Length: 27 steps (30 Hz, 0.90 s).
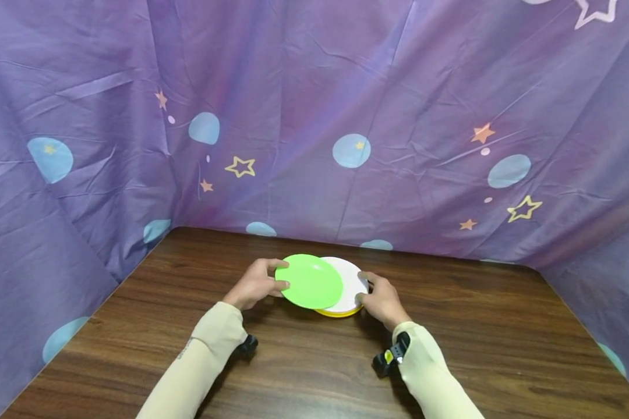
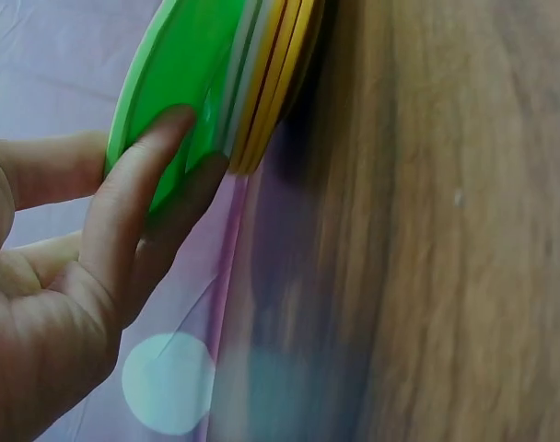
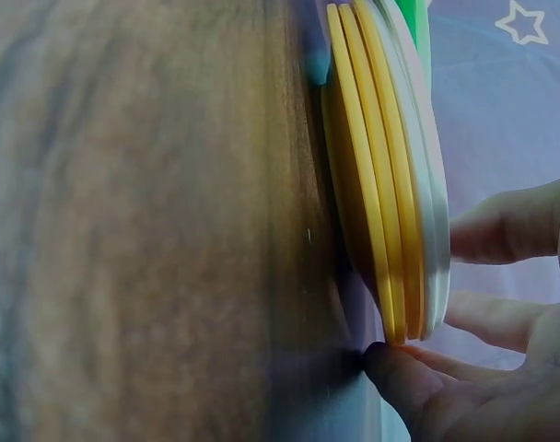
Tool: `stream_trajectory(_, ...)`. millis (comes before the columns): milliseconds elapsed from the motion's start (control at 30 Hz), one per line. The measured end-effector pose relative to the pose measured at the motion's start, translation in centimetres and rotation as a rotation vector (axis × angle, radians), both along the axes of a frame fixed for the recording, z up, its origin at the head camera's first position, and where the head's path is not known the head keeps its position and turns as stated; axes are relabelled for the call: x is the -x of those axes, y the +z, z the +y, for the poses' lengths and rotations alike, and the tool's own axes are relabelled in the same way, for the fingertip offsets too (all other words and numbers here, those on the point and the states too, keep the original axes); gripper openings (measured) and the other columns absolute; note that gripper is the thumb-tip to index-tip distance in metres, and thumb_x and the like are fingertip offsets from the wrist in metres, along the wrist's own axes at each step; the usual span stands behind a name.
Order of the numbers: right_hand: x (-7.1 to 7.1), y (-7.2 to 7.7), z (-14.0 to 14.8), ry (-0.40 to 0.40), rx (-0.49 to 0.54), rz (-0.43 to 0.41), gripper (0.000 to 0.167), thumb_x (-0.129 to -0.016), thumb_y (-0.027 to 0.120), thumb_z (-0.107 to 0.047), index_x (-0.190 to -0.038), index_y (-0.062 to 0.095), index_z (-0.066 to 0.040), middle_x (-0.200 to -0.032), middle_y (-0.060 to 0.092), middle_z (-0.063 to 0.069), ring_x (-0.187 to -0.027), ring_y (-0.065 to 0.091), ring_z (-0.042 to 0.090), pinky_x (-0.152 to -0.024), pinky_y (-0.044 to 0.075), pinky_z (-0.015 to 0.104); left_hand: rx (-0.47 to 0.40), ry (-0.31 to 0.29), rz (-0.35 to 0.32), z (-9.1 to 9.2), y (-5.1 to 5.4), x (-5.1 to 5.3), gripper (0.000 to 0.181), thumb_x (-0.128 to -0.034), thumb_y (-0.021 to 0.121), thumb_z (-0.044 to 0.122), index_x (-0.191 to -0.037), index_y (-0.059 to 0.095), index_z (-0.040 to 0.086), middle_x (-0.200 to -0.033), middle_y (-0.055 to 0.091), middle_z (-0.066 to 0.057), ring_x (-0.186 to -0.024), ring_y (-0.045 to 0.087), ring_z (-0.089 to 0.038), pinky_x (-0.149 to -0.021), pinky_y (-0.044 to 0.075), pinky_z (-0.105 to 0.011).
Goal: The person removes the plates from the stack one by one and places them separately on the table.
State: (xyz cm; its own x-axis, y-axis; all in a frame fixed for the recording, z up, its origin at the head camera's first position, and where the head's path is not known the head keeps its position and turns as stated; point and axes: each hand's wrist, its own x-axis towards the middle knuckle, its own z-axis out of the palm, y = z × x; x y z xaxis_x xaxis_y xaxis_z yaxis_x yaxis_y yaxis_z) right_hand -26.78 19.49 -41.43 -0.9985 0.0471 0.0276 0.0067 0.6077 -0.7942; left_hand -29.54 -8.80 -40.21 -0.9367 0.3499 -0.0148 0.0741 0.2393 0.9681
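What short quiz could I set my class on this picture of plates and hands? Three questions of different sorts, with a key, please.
1. Multiple choice: what colour is the plate that the left hand holds?
A) white
B) green
C) yellow

2. True or false: a yellow plate lies on top of the white plate.

3. Fill the gap: behind the wooden table hangs a ______ cloth printed with stars.

Key
1. B: it is the green plate.
2. False: the yellow plates lie beneath the white plate.
3. Purple.
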Motion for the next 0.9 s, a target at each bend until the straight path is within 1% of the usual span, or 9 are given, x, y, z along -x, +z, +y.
stream_trajectory(100, 0.0, -0.1, 0.0, 0.002, 0.000, -0.001, 0.070, -0.071, 0.064, 0.003, -0.140, 0.055, 0.000, -0.127, 0.064, 0.028, -0.046, 0.058, 0.014, -0.055, 0.051, 0.025, -0.001, 0.014, -0.008, -0.7, 0.1, 0.2, 0.054, -0.0907, 0.062, -0.007, -0.142, 0.045, -0.012, -0.126, 0.059, -0.032, -0.074, 0.069, -0.011, -0.082, 0.062, -0.038)
stream_trajectory(200, 0.1, -0.1, 0.1, 0.005, 0.002, -0.007, 0.069, -0.071, 0.063, 0.004, -0.140, 0.055, 0.000, -0.130, 0.063, 0.028, -0.048, 0.059, 0.016, -0.055, 0.052, 0.026, -0.001, 0.038, -0.009, -1.5, 0.2, 0.5, 0.054, -0.0908, 0.061, -0.007, -0.142, 0.045, -0.012, -0.133, 0.054, -0.033, -0.077, 0.068, -0.012, -0.082, 0.062, -0.038)
stream_trajectory(233, 0.1, 0.0, 0.1, 0.006, -0.004, -0.004, 0.069, -0.071, 0.063, 0.004, -0.140, 0.055, 0.001, -0.130, 0.062, 0.028, -0.052, 0.060, 0.017, -0.057, 0.053, 0.026, -0.003, 0.047, -0.009, -1.8, 0.2, 0.6, 0.053, -0.0909, 0.061, -0.008, -0.142, 0.045, -0.012, -0.135, 0.052, -0.033, -0.078, 0.068, -0.012, -0.082, 0.062, -0.037)
stream_trajectory(300, 0.0, 0.0, 0.1, 0.006, -0.030, 0.008, 0.068, -0.071, 0.064, 0.003, -0.139, 0.056, 0.001, -0.132, 0.062, 0.027, -0.069, 0.066, 0.021, -0.068, 0.055, 0.029, -0.001, 0.058, -0.004, -2.3, 0.2, 0.6, 0.053, -0.0910, 0.060, -0.008, -0.141, 0.046, -0.012, -0.139, 0.049, -0.033, -0.080, 0.068, -0.012, -0.082, 0.062, -0.037)
stream_trajectory(400, 0.1, 0.1, -0.1, 0.006, -0.069, 0.020, 0.068, -0.070, 0.066, 0.002, -0.138, 0.057, 0.001, -0.132, 0.063, 0.025, -0.093, 0.065, 0.026, -0.080, 0.053, 0.031, 0.002, 0.080, -0.004, -3.2, 0.2, 0.8, 0.052, -0.0912, 0.061, -0.007, -0.141, 0.047, -0.011, -0.145, 0.044, -0.033, -0.082, 0.066, -0.011, -0.083, 0.062, -0.037)
stream_trajectory(467, 0.1, 0.1, 0.0, 0.002, -0.070, 0.013, 0.068, -0.070, 0.066, 0.002, -0.137, 0.058, 0.001, -0.132, 0.063, 0.025, -0.097, 0.064, 0.028, -0.079, 0.053, 0.031, 0.020, 0.091, -0.008, -3.7, 0.2, 0.7, 0.052, -0.0917, 0.061, -0.005, -0.142, 0.047, -0.010, -0.150, 0.040, -0.031, -0.081, 0.065, -0.011, -0.085, 0.061, -0.037)
stream_trajectory(633, 0.0, 0.0, 0.0, 0.002, -0.009, -0.007, 0.069, -0.070, 0.066, 0.004, -0.138, 0.056, 0.002, -0.130, 0.063, 0.029, -0.068, 0.065, 0.021, -0.058, 0.054, 0.028, 0.039, 0.139, -0.028, -5.2, 0.1, 0.7, 0.053, -0.0928, 0.061, -0.004, -0.143, 0.046, -0.008, -0.153, 0.036, -0.030, -0.079, 0.062, -0.010, -0.087, 0.060, -0.036)
stream_trajectory(700, 0.0, -0.1, 0.0, 0.000, 0.012, -0.004, 0.070, -0.070, 0.065, 0.005, -0.139, 0.056, 0.002, -0.130, 0.063, 0.030, -0.059, 0.063, 0.019, -0.056, 0.053, 0.026, 0.036, 0.161, -0.029, -5.7, 0.2, 0.7, 0.053, -0.0929, 0.061, -0.004, -0.143, 0.046, -0.009, -0.152, 0.037, -0.030, -0.076, 0.061, -0.008, -0.085, 0.060, -0.034)
stream_trajectory(900, 0.2, -0.2, 0.0, -0.008, 0.046, 0.005, 0.069, -0.070, 0.064, 0.006, -0.139, 0.055, 0.003, -0.128, 0.063, 0.032, -0.044, 0.057, 0.016, -0.052, 0.051, 0.025, 0.043, 0.202, -0.020, -7.3, 0.2, 1.1, 0.053, -0.0932, 0.059, -0.005, -0.143, 0.043, -0.012, -0.148, 0.037, -0.033, -0.073, 0.059, -0.005, -0.081, 0.060, -0.030)
